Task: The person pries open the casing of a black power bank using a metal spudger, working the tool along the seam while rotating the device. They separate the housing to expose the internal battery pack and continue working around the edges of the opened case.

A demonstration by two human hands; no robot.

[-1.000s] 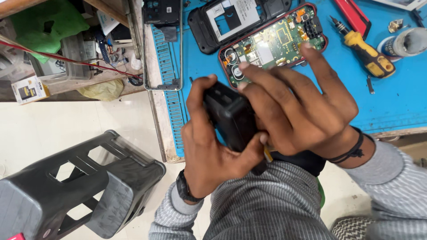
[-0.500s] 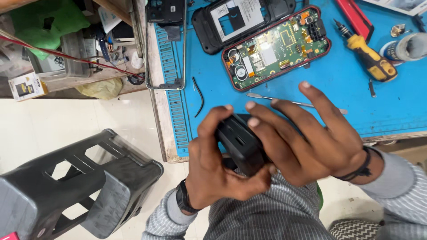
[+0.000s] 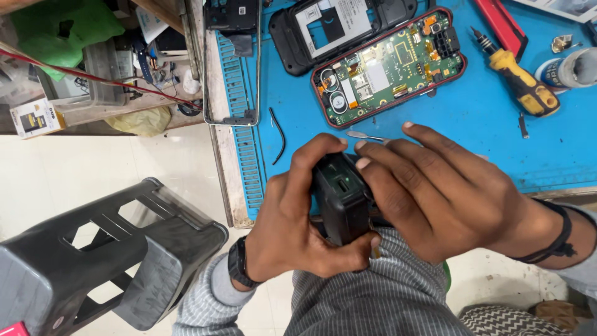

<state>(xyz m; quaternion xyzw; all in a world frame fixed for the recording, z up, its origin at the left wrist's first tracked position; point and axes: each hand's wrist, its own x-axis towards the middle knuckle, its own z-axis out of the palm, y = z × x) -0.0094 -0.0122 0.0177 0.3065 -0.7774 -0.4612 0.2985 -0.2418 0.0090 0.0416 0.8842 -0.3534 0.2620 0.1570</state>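
At frame centre, your left hand (image 3: 292, 230) and right hand (image 3: 448, 193) both grip the small black plastic casing (image 3: 339, 202). Hold it steady above the blue desk (image 3: 485, 118) edge, thumbs clear of its port.

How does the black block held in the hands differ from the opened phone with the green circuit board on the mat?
The black block is closed and plain; the opened phone shows its green board inside a red rim. The block is gripped by the left hand and right hand; the phone lies untouched on the blue mat.
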